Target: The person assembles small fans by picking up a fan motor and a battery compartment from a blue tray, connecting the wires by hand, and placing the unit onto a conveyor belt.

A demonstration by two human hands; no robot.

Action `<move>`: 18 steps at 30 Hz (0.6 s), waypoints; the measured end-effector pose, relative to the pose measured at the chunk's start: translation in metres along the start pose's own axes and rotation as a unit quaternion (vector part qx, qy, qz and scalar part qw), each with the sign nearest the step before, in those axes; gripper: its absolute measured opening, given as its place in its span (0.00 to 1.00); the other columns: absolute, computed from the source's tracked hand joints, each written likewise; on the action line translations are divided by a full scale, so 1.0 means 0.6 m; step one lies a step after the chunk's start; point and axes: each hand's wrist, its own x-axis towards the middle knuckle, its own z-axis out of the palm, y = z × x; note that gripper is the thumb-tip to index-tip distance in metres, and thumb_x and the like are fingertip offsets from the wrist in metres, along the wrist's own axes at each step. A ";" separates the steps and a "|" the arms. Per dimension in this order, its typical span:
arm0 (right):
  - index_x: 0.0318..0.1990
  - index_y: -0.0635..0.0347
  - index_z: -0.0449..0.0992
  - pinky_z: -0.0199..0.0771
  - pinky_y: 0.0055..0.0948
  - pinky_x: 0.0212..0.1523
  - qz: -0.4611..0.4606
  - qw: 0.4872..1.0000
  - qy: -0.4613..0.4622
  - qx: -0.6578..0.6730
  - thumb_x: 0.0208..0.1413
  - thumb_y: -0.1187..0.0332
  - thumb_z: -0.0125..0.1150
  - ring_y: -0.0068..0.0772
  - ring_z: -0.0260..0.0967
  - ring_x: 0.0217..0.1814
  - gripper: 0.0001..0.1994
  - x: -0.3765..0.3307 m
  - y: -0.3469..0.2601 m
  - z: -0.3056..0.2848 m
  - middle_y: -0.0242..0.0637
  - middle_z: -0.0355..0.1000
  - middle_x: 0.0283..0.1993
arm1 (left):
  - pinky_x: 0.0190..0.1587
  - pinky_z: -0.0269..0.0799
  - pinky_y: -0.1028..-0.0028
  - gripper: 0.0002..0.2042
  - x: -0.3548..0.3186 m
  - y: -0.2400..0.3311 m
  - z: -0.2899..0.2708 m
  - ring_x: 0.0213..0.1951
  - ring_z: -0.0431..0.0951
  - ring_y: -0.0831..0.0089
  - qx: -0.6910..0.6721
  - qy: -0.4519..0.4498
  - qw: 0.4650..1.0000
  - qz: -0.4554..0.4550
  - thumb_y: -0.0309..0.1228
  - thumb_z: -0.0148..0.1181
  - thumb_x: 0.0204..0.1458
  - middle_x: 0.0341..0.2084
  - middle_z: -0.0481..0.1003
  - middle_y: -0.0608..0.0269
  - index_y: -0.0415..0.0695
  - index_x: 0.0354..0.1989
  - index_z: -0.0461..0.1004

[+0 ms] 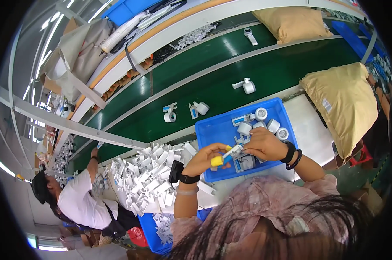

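Over the blue tray, my left hand grips a small white plastic part with a blue strip. Yellow finger covers sit on its thumb and a fingertip. My right hand has its fingers closed at the other end of the same part; exactly what its fingertips pinch is hidden. Several white fan-like pieces with round grille heads lie in the tray, some with handles showing blue strips. Just left of my left hand spreads a heap of loose white plastic pieces.
Beyond the tray runs a green conveyor belt carrying several white round-headed pieces. A large tan bag stands at the right. A lower blue bin holds white parts. At the left, a co-worker reaches toward the belt.
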 end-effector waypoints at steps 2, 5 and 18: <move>0.34 0.57 0.79 0.69 0.41 0.50 0.019 0.999 -0.029 0.009 0.52 0.65 0.64 0.42 0.70 0.33 0.07 -0.011 -0.004 0.000 0.36 0.71 0.26 | 0.47 0.75 0.71 0.26 0.007 -0.003 0.024 0.46 0.76 0.70 -0.004 -0.024 1.000 -0.011 0.32 0.62 0.53 0.47 0.72 0.56 0.38 0.59 0.62; 0.36 0.58 0.78 0.71 0.38 0.43 0.014 1.000 0.019 -0.010 0.51 0.67 0.65 0.37 0.70 0.30 0.08 -0.026 -0.003 0.015 0.37 0.71 0.25 | 0.36 0.74 0.76 0.24 0.020 -0.043 0.064 0.37 0.75 0.75 0.084 -0.006 0.996 0.018 0.33 0.57 0.58 0.43 0.74 0.60 0.40 0.60 0.59; 0.38 0.60 0.76 0.69 0.29 0.32 0.107 0.987 0.122 0.022 0.48 0.77 0.64 0.34 0.72 0.30 0.08 -0.043 -0.023 0.027 0.37 0.74 0.31 | 0.28 0.73 0.76 0.15 0.026 -0.071 0.124 0.27 0.73 0.77 0.000 0.207 0.970 0.129 0.34 0.43 0.64 0.37 0.74 0.59 0.38 0.52 0.66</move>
